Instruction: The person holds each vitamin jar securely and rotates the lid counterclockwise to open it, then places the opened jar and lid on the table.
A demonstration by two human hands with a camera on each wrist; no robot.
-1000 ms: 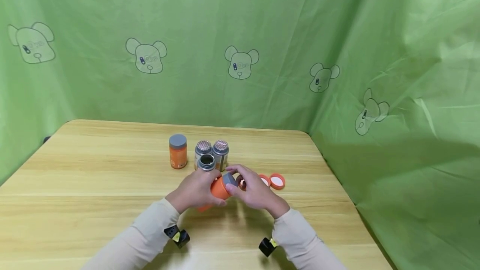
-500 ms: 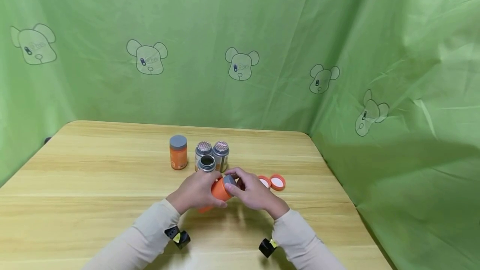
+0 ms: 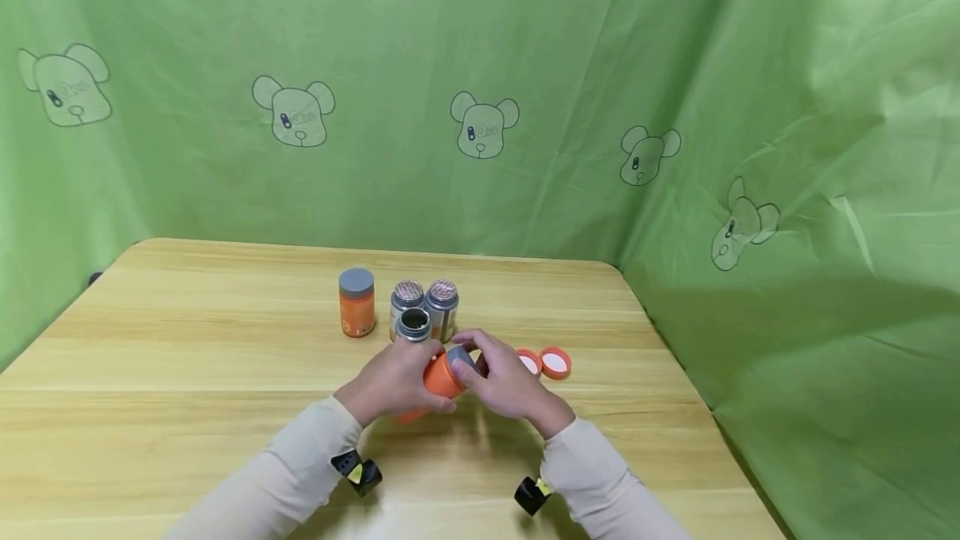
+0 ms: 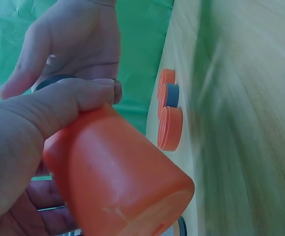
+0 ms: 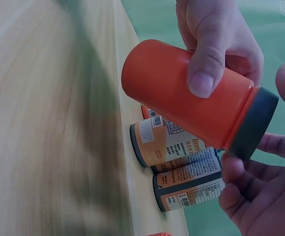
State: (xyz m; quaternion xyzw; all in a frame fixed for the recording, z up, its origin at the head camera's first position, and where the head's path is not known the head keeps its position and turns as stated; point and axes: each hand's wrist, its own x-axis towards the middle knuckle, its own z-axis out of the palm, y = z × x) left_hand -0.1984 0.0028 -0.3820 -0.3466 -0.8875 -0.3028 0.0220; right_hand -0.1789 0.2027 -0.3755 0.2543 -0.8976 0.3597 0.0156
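My left hand grips an orange bottle round its body and holds it tilted above the table. In the right wrist view the left thumb lies along the bottle's side. A dark grey cap sits on the bottle's end. My right hand is at this cap, fingers curled round its edge; in the left wrist view its thumb is spread beside the cap. Just beyond the left hand stands an uncapped bottle with a dark mouth, its lower part hidden.
Two bottles with foil-covered tops, one on the left and one on the right, stand behind. An orange bottle with a grey cap is farther left. Orange lids and a grey-blue one lie beyond my right hand.
Both hands stay at nearly the same place with the bottle. The right fingers and thumb shift slightly about the cap, and the view tilts a little.
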